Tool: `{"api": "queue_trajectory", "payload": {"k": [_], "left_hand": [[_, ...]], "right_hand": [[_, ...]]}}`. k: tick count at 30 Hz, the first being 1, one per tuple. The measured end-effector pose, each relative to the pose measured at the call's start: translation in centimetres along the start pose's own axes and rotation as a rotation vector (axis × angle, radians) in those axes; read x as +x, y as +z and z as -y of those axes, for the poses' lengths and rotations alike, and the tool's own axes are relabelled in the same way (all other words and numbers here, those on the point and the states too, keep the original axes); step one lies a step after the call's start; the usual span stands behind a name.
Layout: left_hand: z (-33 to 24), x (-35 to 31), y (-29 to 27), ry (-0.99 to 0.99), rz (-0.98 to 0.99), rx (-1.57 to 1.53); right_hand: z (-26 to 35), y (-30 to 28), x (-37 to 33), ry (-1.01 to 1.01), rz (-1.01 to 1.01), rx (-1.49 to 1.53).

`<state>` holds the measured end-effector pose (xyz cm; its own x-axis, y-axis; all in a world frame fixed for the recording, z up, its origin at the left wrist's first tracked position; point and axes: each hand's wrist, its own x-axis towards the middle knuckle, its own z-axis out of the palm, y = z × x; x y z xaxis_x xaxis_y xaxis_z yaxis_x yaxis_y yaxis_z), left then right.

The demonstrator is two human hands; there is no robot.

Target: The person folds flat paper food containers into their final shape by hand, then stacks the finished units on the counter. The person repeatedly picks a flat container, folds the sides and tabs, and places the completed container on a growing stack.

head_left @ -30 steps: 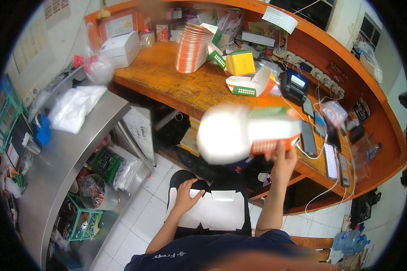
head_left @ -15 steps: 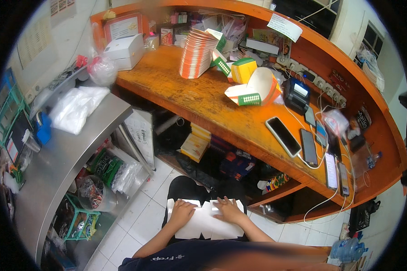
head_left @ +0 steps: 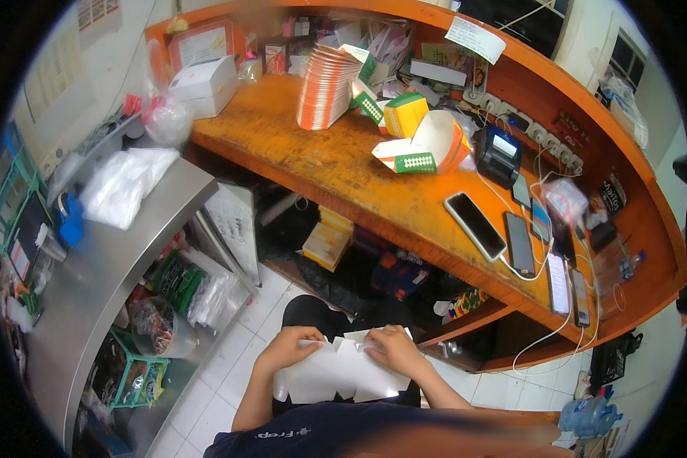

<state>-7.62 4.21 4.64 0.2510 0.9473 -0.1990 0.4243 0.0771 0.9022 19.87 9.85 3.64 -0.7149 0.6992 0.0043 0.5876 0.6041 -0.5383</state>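
A white cardboard box blank (head_left: pixel 340 375) with cut flaps lies across my lap, its plain side up. My left hand (head_left: pixel 291 348) grips its far left edge, thumb toward the middle and fingers curled over a flap. On the far right edge my right hand (head_left: pixel 393 349) bends a flap, the fingers wrapped over it and the thumb on the near face. A notched tab stands up between the two hands. Beyond on the wooden desk (head_left: pixel 267 114) are a tall stack of orange-and-white folded cartons (head_left: pixel 324 90) and an opened carton (head_left: pixel 431 145) with green and orange print.
Several phones (head_left: pixel 475 225) with white cables lie at the desk's right, near a black printer (head_left: pixel 499 155). A steel counter (head_left: pixel 141 202) at the left bears white plastic bags (head_left: pixel 130 187). Under the desk sits a yellow box (head_left: pixel 328 238). A water jug (head_left: pixel 588 418) stands at lower right.
My hands have gone from lying flat on the flaps to curling round the far edge. The left hand has shifted left, and the flaps there are now bent upward.
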Motion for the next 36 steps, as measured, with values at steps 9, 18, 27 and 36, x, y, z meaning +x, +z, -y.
{"api": "queue_trajectory", "payload": {"k": [9, 18, 27, 36], "left_hand": [[1.8, 1.1, 7.6, 0.149, -1.228, -0.238], [7.9, 1.1, 11.9, -0.176, -0.17, 0.693], [8.9, -0.3, 11.2, -0.024, -0.054, 0.822], [8.9, -0.4, 15.9, 0.052, 0.221, -0.084]], "right_hand": [[1.6, -6.0, -1.0, 0.276, -0.448, 0.296], [-1.0, -4.8, -2.6, 0.436, -0.168, 0.099], [-2.1, -8.3, -5.7, 0.308, -0.782, 0.534], [-2.1, -1.7, -1.7, 0.418, -0.781, 0.804]]}}
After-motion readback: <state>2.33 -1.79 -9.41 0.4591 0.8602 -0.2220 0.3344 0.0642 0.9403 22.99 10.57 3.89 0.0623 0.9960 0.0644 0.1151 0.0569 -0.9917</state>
